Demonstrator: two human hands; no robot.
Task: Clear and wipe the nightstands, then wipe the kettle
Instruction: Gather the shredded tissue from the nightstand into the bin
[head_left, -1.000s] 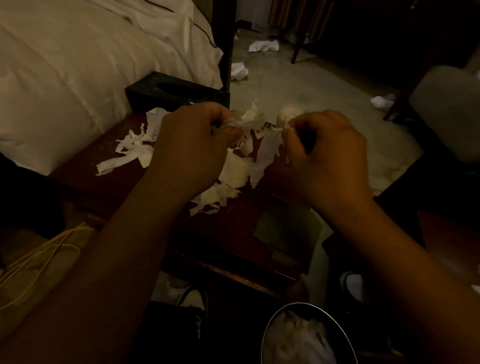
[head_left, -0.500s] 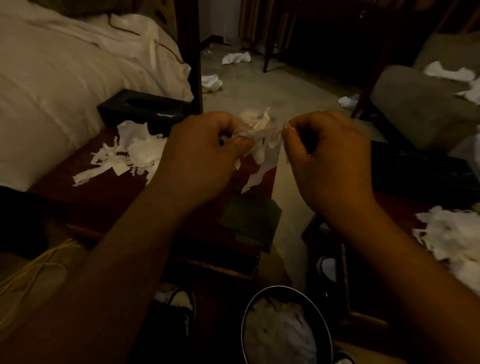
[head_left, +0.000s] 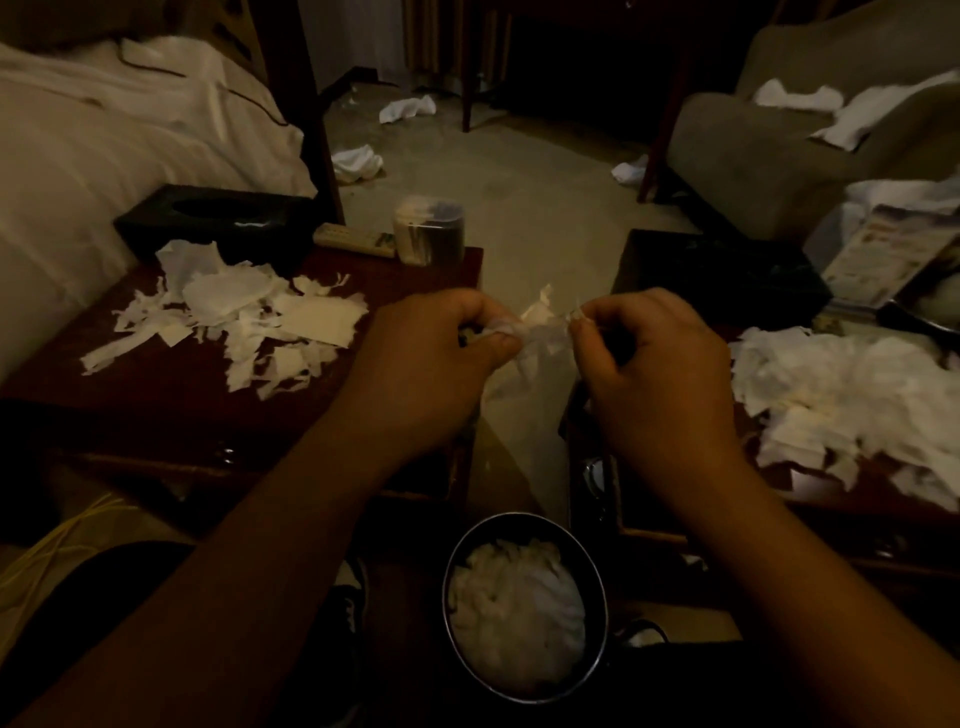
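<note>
Between two dark wooden nightstands, my left hand (head_left: 431, 358) and my right hand (head_left: 649, 364) both pinch a bunch of torn white tissue scraps (head_left: 540, 325), held in the air above the gap. The left nightstand (head_left: 156, 410) carries a spread of torn tissue pieces (head_left: 244, 312). The right nightstand (head_left: 883, 499) bears a larger heap of white scraps (head_left: 852, 405). A round metal bin (head_left: 602, 613) full of white tissue stands on the floor below my hands. No kettle can be made out.
On the left nightstand stand a black tissue box (head_left: 218, 218), a remote control (head_left: 353, 240) and a wrapped cup (head_left: 428, 228). A black box (head_left: 717, 275) and a leaflet (head_left: 883, 254) lie on the right one. Bed at left, armchair (head_left: 779, 145) at right, crumpled cloths (head_left: 358, 162) on the floor.
My view has swung right and up, bringing the right nightstand and armchair into sight. Both hands have carried the pinched scraps from over the left nightstand to above the gap and bin.
</note>
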